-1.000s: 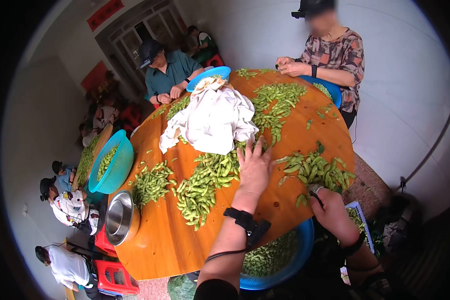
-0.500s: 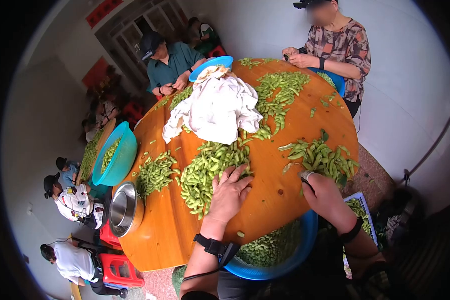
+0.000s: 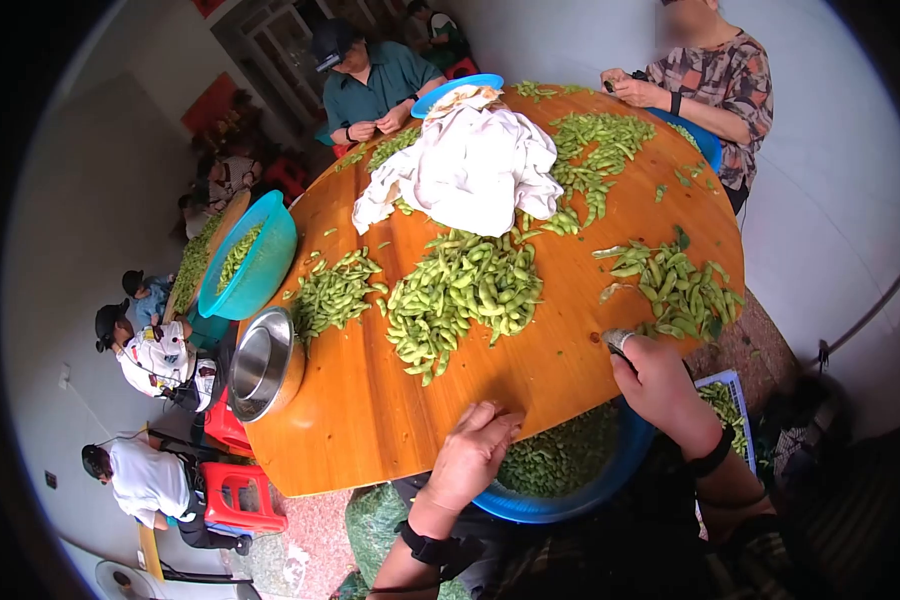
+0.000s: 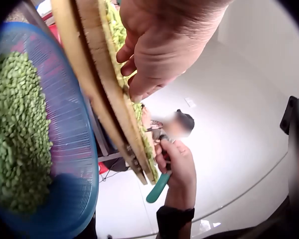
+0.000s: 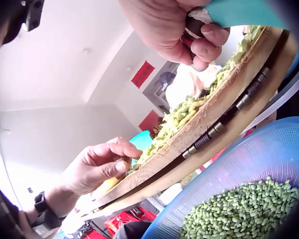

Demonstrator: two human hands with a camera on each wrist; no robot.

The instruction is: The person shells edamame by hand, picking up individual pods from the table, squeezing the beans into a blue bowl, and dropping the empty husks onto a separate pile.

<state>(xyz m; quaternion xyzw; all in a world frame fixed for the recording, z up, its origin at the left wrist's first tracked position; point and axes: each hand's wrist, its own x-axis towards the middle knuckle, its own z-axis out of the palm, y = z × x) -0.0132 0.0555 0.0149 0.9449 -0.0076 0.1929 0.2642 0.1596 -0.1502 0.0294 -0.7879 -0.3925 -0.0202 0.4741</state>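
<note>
My left hand (image 3: 473,455) is at the near edge of the wooden table (image 3: 560,350), fingers bent downward with nothing visible between them. A heap of green soybean pods (image 3: 470,290) lies just beyond it. My right hand (image 3: 660,385) grips a tool with a teal handle (image 4: 159,188) at the table's right edge; its working end is mostly hidden by the fingers. A grey covering (image 3: 618,341) shows at the thumb. Under the edge, between both hands, a blue basin (image 4: 92,149) holds shelled green beans (image 5: 239,209).
More pods (image 3: 680,290) lie at the right, beside a smaller pile (image 3: 335,290) at the left. A white cloth (image 3: 470,165) covers the middle. Metal bowls (image 3: 262,365) and a teal tub (image 3: 270,265) stand left. Two people (image 3: 375,85) work across the table.
My left hand has drawn back from the pods near the cloth, over the heap, to the near table edge. The heap is more gathered. The right hand stays beside the right-hand pods.
</note>
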